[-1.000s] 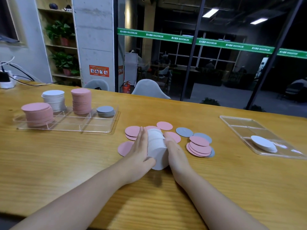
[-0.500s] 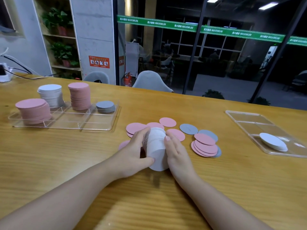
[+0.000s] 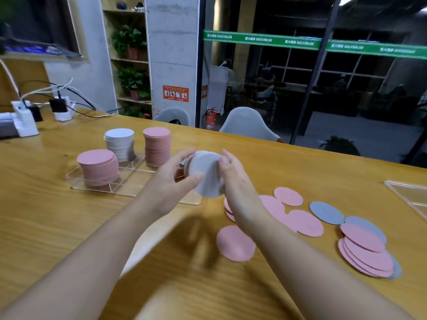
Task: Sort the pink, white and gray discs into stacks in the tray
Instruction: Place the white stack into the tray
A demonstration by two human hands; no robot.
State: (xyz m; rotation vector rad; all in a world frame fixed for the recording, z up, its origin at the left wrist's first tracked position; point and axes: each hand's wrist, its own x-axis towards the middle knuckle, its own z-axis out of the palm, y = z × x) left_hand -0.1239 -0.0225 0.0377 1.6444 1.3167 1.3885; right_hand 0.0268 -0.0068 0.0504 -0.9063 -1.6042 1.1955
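Note:
My left hand [image 3: 172, 181] and my right hand [image 3: 235, 179] hold a stack of white discs [image 3: 206, 174] between them, lifted off the table above the right end of the clear tray [image 3: 97, 189]. In the tray stand a low pink stack [image 3: 98, 167], a white stack [image 3: 120, 144] and a tall pink stack [image 3: 157, 148]. The gray stack in the tray is hidden behind my hands. Loose pink discs [image 3: 235, 243] and gray discs [image 3: 327, 212] lie on the table to the right, with a fanned pink pile [image 3: 367, 255] further right.
A second clear tray [image 3: 409, 195] sits at the right edge of the wooden table. Chargers and cables [image 3: 60, 107] lie at the far left. Two chairs stand behind the table's far edge.
Both hands have lifted the white stack off the table and carried it left and away, over the tray. The view has turned left.

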